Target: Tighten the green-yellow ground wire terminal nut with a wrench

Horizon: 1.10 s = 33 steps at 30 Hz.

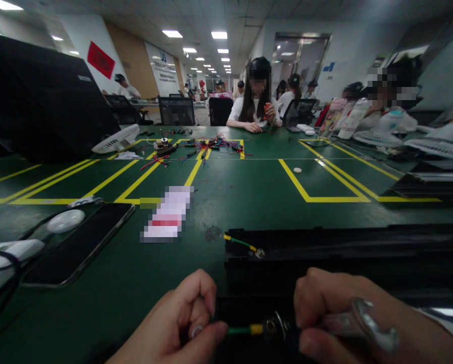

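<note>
At the bottom, my left hand (190, 323) has its fingers curled and thumb pressed in. From its thumb tip a short green wire (239, 331) with a yellow sleeve (256, 329) runs to a ring-like metal fitting (270, 326) on a dark part below. A small silvery round piece (196, 331) shows between those fingers, too blurred to name. My right hand (328, 303) is closed around a metal open-ended wrench (375, 328), its jaw pointing right. Beyond both hands lies a long black channel (355, 245) bearing a similar green wire (242, 242).
To the left are a phone (82, 242), a white power strip (10, 263) and cables. A pixelated paper slip (169, 212) lies mid-table. Farther back are a wire pile (218, 145) and a seated person (254, 101). Small fans and bottles (353, 119) stand at right; yellow tape marks the table.
</note>
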{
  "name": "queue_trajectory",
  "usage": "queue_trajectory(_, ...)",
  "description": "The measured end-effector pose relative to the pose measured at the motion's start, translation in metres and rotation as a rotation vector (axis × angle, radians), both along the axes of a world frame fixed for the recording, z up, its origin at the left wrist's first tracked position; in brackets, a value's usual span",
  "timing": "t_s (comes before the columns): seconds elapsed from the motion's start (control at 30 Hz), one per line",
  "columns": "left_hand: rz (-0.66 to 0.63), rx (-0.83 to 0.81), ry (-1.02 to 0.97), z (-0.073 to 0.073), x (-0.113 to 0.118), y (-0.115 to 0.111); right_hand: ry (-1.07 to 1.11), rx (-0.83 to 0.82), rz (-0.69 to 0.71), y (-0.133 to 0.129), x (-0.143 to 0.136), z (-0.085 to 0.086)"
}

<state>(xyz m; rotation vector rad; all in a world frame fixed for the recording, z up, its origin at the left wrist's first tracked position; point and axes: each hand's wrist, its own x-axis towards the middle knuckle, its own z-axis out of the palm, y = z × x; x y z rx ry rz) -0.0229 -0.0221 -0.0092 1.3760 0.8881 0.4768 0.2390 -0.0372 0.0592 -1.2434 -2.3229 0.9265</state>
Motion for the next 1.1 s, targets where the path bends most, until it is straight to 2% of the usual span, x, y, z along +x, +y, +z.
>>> queue_trajectory(0.17, 0.007, 0.030, 0.008, 0.001, -0.001, -0.001, -0.019, 0.112, -0.030, -0.002, -0.007, -0.012)
queue_trajectory(0.37, -0.005, 0.109, 0.110, 0.000, -0.003, -0.001, -0.125, 0.119, -0.063, 0.006, -0.027, -0.004)
queue_trajectory(0.53, 0.015, 0.166, 0.166, 0.000, -0.005, -0.001, -0.190, 0.090, 0.020, 0.017, -0.030, 0.002)
queue_trajectory(0.63, 0.005, 0.157, 0.137, 0.000, -0.004, 0.000, -0.237, 0.075, 0.147, 0.020, -0.024, 0.003)
queue_trajectory(0.7, -0.008, 0.124, 0.098, -0.001, -0.003, 0.000, -0.277, 0.111, 0.182, 0.020, -0.021, 0.005)
queue_trajectory(0.8, -0.008, 0.102, 0.074, -0.005, -0.004, 0.000, -0.209, 0.116, 0.184, 0.018, -0.015, 0.010)
queue_trajectory(0.9, 0.009, 0.113, 0.086, -0.007, -0.005, 0.000, -0.055, 0.028, 0.132, 0.013, -0.007, 0.013)
queue_trajectory(1.03, -0.022, 0.145, 0.115, -0.008, -0.008, 0.002, -0.021, 0.041, -0.041, 0.003, 0.003, -0.001)
queue_trajectory(1.1, -0.041, 0.160, 0.133, -0.009, -0.009, 0.002, -0.027, 0.058, 0.013, -0.001, 0.005, -0.012)
